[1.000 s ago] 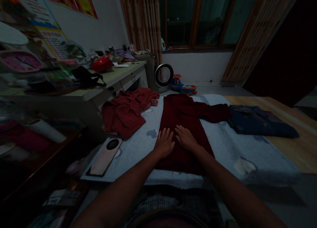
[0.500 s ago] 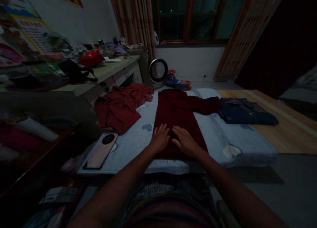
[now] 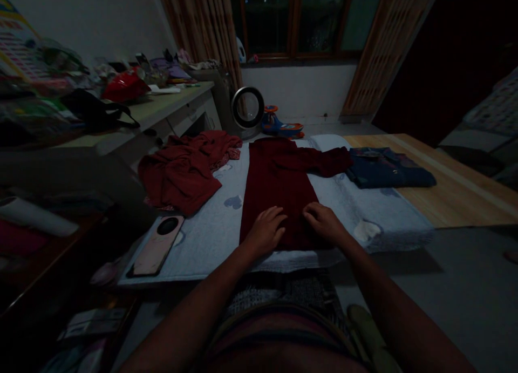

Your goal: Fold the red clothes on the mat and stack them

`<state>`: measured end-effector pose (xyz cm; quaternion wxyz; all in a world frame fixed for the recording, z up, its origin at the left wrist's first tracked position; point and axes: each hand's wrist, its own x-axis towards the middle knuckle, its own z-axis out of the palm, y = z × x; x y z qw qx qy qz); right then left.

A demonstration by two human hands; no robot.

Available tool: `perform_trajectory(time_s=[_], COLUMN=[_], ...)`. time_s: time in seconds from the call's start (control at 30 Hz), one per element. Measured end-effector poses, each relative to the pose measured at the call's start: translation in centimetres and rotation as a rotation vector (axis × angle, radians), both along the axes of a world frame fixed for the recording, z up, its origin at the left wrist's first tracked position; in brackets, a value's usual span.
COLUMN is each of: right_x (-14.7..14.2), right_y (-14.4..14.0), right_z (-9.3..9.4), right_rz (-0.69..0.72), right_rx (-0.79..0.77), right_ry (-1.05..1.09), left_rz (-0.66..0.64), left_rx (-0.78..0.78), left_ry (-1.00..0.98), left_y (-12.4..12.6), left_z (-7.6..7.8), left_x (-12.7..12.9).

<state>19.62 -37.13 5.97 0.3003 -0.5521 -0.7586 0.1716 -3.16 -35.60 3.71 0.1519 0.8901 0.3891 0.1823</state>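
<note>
So right now you've got both hands down on the dark red garment (image 3: 279,184), which lies flat along the middle of the frame on the pale blue blanket (image 3: 210,238). Your left hand (image 3: 265,231) rests palm down near its lower hem with the fingers loosely spread, gripping nothing. Your right hand (image 3: 324,223) sits just beside it at the lower right edge, fingers curled a bit on the cloth; whether it's pinching the fabric or only pressing, I can't tell.

Looks to me like you're at the smoothing stage of a fold: the body is laid out straight, and one sleeve still sticks out toward the folded dark blue jeans (image 3: 384,170) at the right. My guess is the next move wants a proper pinch on the hem or that loose sleeve, kept flat so it doesn't bunch.

A crumpled red garment (image 3: 182,170) sits at centre left, and a phone (image 3: 156,246) lies face down at lower left.

As for writing, there's a poster (image 3: 16,43) at upper left, but it's too dim and blurred to read. No brands that I can make out.
</note>
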Motion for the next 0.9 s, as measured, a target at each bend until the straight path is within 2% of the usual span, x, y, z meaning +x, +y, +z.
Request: perform_trajectory(time_s=[0.17, 0.27, 0.4, 0.63, 0.9], right_x=[-0.2, -0.8, -1.3, -2.2, -3.2], right_y=[-3.7, -5.0, -5.4, -4.9, -5.5], right_z=[0.1, 0.1, 0.1, 0.3, -0.6], right_rz=[0.106, 0.116, 0.104, 0.059, 0.019], right_rx=[-0.081, -0.065, -0.035, -0.028, 0.037], right_ry=[-0.227, -0.353, -0.467, -0.378, -0.34], left_rz=[-0.143, -0.143, -0.1, -0.031, -0.046], left_rx=[-0.093, -0.103, -0.107, -0.07, 0.137], left_ry=[-0.025, 0.002, -0.015, -0.01, -0.031], left_y=[-1.3, -1.6, -2.0, -2.4, -3.0], left_z=[0.6, 0.5, 0.1, 0.1, -1.0], left_x=[0.4, -0.1, -1.1, -3.5, -5.2])
